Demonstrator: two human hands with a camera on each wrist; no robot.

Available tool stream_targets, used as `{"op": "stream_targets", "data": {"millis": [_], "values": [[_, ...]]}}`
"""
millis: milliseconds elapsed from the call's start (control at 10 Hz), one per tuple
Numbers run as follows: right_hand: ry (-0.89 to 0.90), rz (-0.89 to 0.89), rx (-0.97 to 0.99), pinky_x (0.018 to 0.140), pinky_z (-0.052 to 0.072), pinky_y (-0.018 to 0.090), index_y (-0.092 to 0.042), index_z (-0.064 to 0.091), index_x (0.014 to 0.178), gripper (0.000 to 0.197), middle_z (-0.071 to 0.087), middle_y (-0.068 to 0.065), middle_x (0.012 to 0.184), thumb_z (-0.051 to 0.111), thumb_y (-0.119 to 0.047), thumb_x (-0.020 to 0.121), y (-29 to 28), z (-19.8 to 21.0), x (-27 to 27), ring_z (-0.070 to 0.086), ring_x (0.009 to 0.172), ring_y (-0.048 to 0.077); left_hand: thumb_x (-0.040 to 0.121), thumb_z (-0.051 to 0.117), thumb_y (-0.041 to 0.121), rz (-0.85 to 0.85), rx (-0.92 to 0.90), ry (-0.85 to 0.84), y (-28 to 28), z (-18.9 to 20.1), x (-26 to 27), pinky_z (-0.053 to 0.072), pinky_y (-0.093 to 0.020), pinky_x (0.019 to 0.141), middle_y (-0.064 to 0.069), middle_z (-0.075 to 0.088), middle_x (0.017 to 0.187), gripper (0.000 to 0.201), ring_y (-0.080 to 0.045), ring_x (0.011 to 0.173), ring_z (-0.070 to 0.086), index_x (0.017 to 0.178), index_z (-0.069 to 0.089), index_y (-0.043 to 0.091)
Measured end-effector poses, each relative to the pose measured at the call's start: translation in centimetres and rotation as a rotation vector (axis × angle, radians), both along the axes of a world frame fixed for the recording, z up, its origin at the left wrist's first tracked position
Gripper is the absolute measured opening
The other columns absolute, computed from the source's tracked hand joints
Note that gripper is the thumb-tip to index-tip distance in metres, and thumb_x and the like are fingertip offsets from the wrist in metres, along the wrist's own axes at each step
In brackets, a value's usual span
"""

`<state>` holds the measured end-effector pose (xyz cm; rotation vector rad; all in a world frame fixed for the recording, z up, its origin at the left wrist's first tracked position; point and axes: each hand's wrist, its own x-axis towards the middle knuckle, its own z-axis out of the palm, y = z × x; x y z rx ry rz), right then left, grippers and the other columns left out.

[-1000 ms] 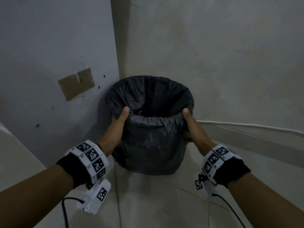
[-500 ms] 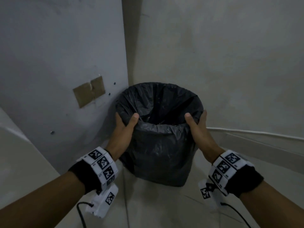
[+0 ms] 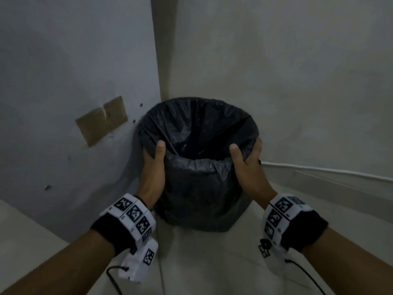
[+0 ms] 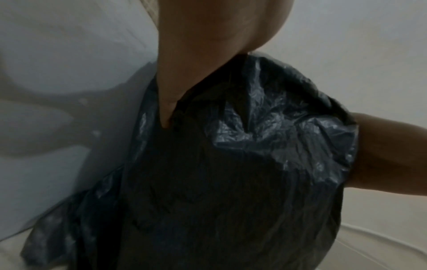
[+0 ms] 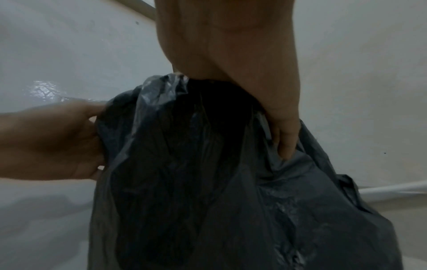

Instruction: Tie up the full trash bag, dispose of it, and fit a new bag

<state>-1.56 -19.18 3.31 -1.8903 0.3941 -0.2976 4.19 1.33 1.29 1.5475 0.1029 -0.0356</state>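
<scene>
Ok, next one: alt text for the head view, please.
Two hands, left hand and right hand, grip the rim of a black trash bag lining a bin in a room corner. Tan tape patches mark the left wall.

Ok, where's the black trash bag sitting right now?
In the head view the black trash bag lines the bin in the wall corner, centre frame, between the left hand and right hand, which grip its rim; brown tape patches are on the wall to its left.
</scene>
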Motion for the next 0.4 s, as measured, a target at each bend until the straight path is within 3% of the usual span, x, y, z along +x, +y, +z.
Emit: {"op": "stream_targets", "data": {"millis": [100,200,300,400], "values": [[0.171,0.06,-0.058,0.116,0.027,0.037,-0.033,-0.02,0.15,0.088,0.014,-0.003,0.162,0.036,-0.065,0.091,-0.9,1.5,-0.5,0.029,0.144,0.024,0.069,0.037,0.089,0.004,0.027,0.106,0.2,0.0,-1.2,0.034,-0.044,0.112,0.006,0.037,0.151,0.1,-0.019,0.133,0.043,0.151,0.02,0.035],[0.341,0.082,-0.115,0.116,0.028,0.046,-0.031,-0.017,0.152,0.087,0.012,-0.002,0.163,0.032,-0.069,0.09,-2.0,3.7,-1.5,0.028,0.145,0.026,0.081,0.041,0.076,0.031,0.103,0.168,0.0,2.4,-3.2,0.031,-0.045,0.114,0.002,0.034,0.154,0.088,-0.021,0.137,0.039,0.152,0.021,0.028],[0.44,0.104,-0.178,0.115,0.029,0.044,-0.022,-0.007,0.155,0.087,0.014,0.004,0.162,0.042,-0.059,0.093,-2.8,7.5,-2.9,0.029,0.144,0.026,0.093,0.044,0.056,-0.035,0.108,0.132,0.0,7.4,-5.0,0.028,-0.039,0.116,0.006,0.03,0.155,0.072,-0.014,0.139,0.033,0.153,0.018,0.026],[0.485,0.144,-0.23,0.112,0.034,0.043,-0.024,0.009,0.155,0.091,0.023,0.004,0.16,0.047,-0.062,0.082,-3.3,12.2,-4.2,0.037,0.14,0.027,0.083,0.049,0.068,-0.154,0.203,0.176,0.3,13.0,-6.5,0.031,-0.036,0.114,0.007,0.034,0.153,0.087,-0.014,0.139,0.035,0.152,0.02,0.026]]}}
